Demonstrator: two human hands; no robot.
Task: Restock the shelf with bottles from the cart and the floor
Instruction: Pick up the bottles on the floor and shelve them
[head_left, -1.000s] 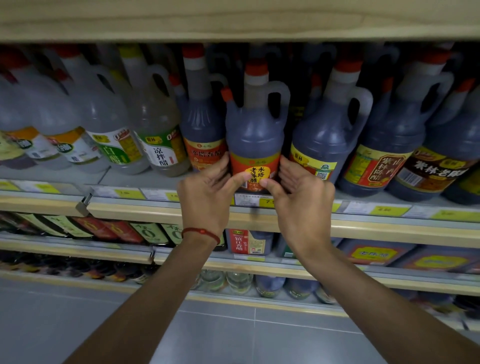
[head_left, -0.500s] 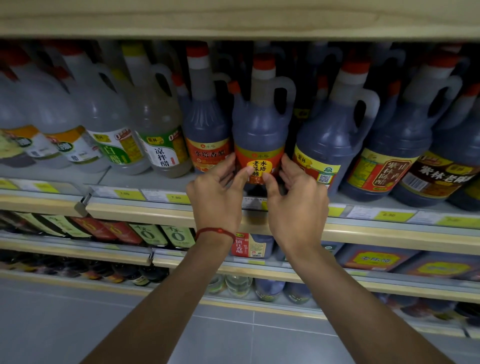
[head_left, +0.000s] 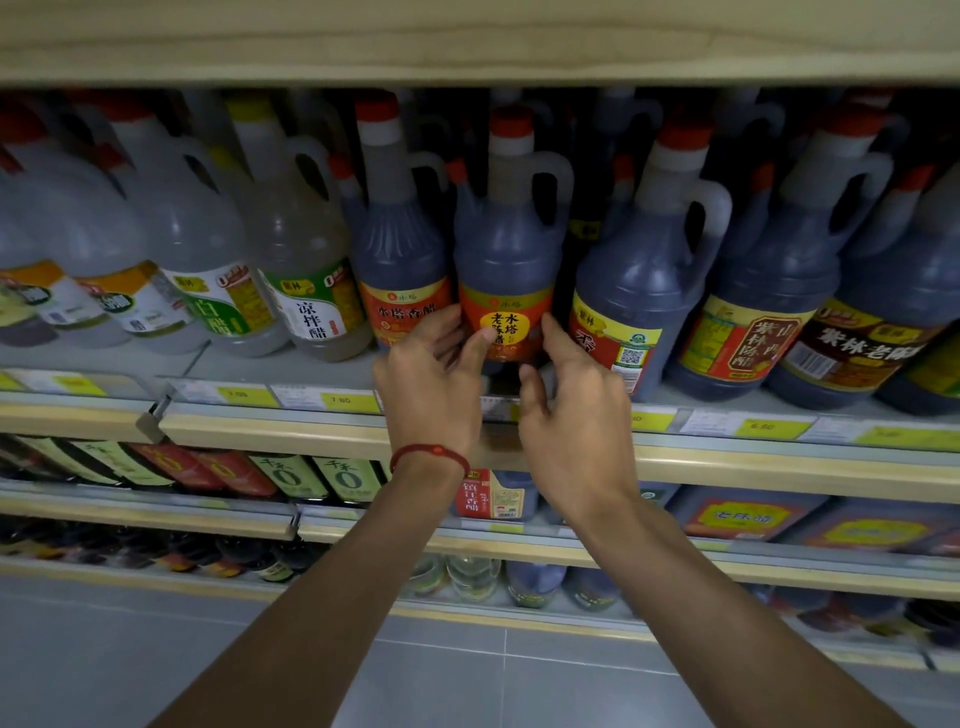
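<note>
Bottle (head_left: 506, 249), dark, orange-labelled, upright on shelf (head_left: 311, 371): lower body is clasped by left hand (head_left: 431, 395) and right hand (head_left: 571, 415), fingers curled round either side.

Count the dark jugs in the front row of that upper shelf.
6: orange-label jug, gripped jug between left hand and right hand, QR-label jug, red-label jug, brown-label jug, edge jug cut off. Others stand behind.

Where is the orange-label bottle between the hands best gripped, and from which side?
Probably its looped handle, from the front right: the orange-label bottle stands upright, the handle faces a gap on the right, and the neighbouring bottle crowds its left side.
</note>
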